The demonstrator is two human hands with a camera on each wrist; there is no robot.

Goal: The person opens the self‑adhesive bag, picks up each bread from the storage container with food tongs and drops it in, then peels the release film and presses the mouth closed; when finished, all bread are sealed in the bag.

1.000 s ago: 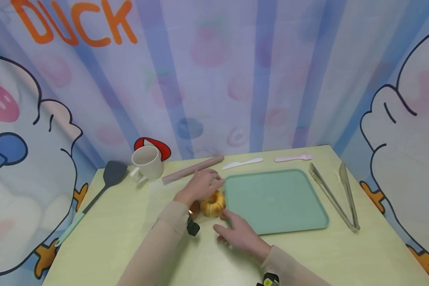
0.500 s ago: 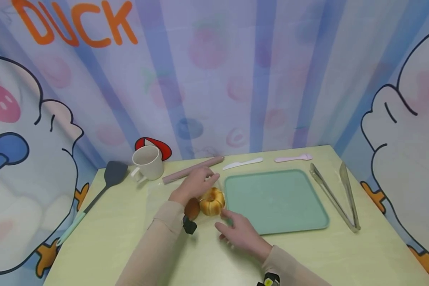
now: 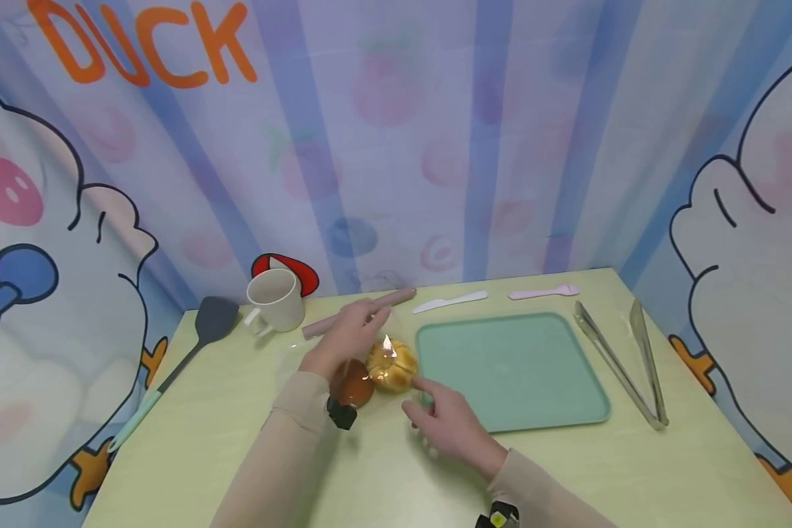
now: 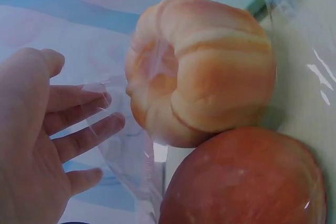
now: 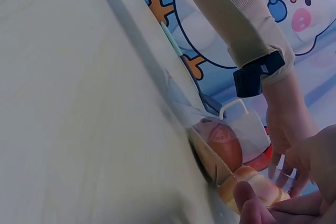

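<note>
Have a yellow table [image 3: 237, 469] with a green tray [image 3: 515, 374] toward the back-right corner, plus a clear bag [image 4: 315, 72] right by the tray's left edge. See a left hand [image 3: 346, 334] kinda spread against the bag, and a right hand [image 3: 452, 422], thumb and finger apart, by the tray's front-left corner. Inside the bag, spot a ring-shaped bread [image 3: 394, 368] snug against a brown bun [image 3: 355, 385].

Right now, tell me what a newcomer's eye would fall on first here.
Probably the large orange DUCK lettering, high left on the backdrop. Then the golden ring-shaped bread between the left hand and right hand, brown bun beside it. The mint-green tray beside the bread likely follows.
</note>
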